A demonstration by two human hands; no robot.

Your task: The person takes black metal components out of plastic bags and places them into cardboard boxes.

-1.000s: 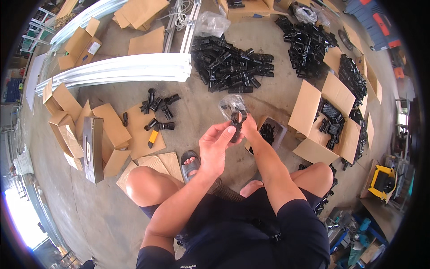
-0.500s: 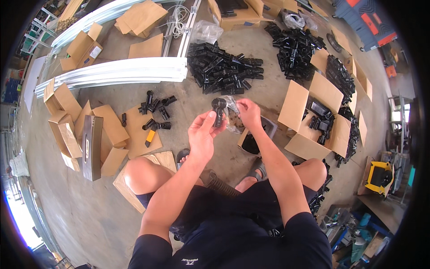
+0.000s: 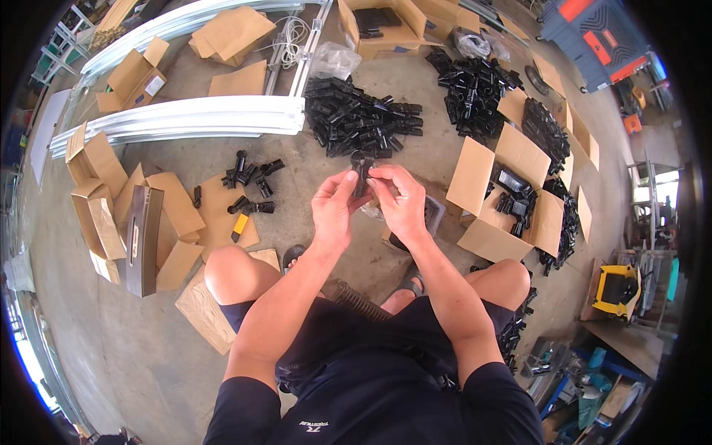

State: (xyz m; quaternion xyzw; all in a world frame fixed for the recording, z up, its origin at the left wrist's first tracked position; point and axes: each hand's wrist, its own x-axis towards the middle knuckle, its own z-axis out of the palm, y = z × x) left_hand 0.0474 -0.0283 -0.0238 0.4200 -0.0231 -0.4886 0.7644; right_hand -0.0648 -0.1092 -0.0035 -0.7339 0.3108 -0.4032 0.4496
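Observation:
In front of me, both hands meet around a small black plastic fitting point(image 3: 361, 172) with a rounded end pointing away from me. My left hand point(image 3: 334, 208) grips it from the left between thumb and fingers. From the right, my right hand point(image 3: 401, 199) has its thumb and fingertips closed against the same piece; whether they hold something small there too is hidden. A bit of clear plastic bag point(image 3: 371, 212) shows below, between the hands. Beyond them lies a heap of black fittings point(image 3: 352, 115), and several similar fittings point(image 3: 251, 178) rest on flattened cardboard to the left.
An open carton point(image 3: 482, 174) with black parts stands at right, near another heap of black fittings point(image 3: 475, 93). Below my right hand is a grey bin point(image 3: 436, 215). A yellow-handled tool point(image 3: 239, 226) lies left on cardboard. White metal rails point(image 3: 185, 119) stretch across the far left.
My right hand has moved left from the clear plastic bag onto the black fitting. The bag is now mostly hidden behind my hands. My left hand keeps its hold.

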